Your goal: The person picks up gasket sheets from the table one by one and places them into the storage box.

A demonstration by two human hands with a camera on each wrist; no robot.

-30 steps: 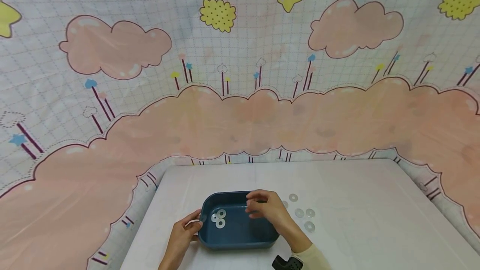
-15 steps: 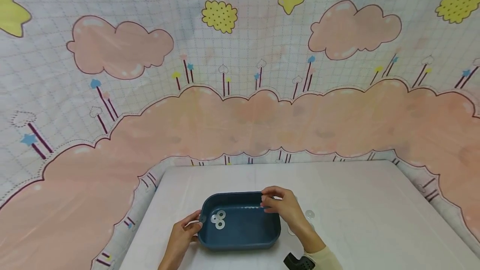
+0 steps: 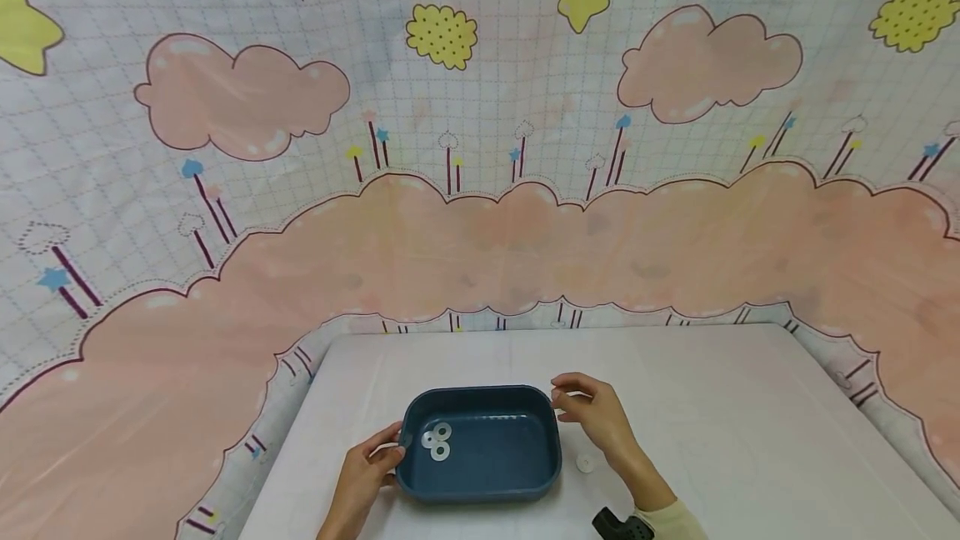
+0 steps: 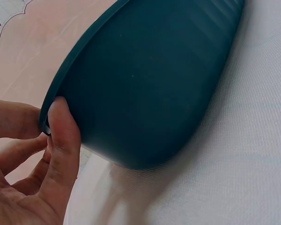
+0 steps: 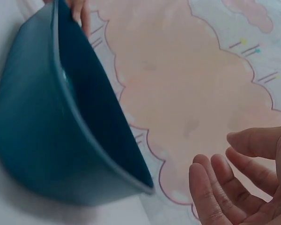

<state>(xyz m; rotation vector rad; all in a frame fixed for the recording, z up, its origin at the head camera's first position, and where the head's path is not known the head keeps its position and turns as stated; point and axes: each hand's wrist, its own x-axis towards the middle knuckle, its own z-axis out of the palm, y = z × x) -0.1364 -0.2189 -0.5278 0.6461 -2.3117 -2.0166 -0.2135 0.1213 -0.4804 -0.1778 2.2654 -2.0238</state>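
A dark blue rectangular tray (image 3: 495, 461) rests on the white table. My left hand (image 3: 360, 473) grips its left end; in the left wrist view the thumb (image 4: 64, 140) presses the outer wall just under the rim (image 4: 68, 65). Inside, toward the left, three pale washers (image 3: 440, 451) lie close together. My right hand (image 3: 600, 415) hovers just beyond the tray's right rim, fingers loosely bent, with nothing between them in the right wrist view. One more pale washer (image 3: 585, 463) lies on the table right of the tray, near the right forearm, which covers the area where others lay.
The white table (image 3: 765, 423) stretches to the right and back. Behind it hangs a cloth (image 3: 480, 248) printed with clouds and stars. A black band (image 3: 622, 525) sits on the right wrist, below a light sleeve.
My right hand has moved right, from over the tray's inside to beyond its right rim, covering most of the loose washers. The left hand and the tray have stayed put.
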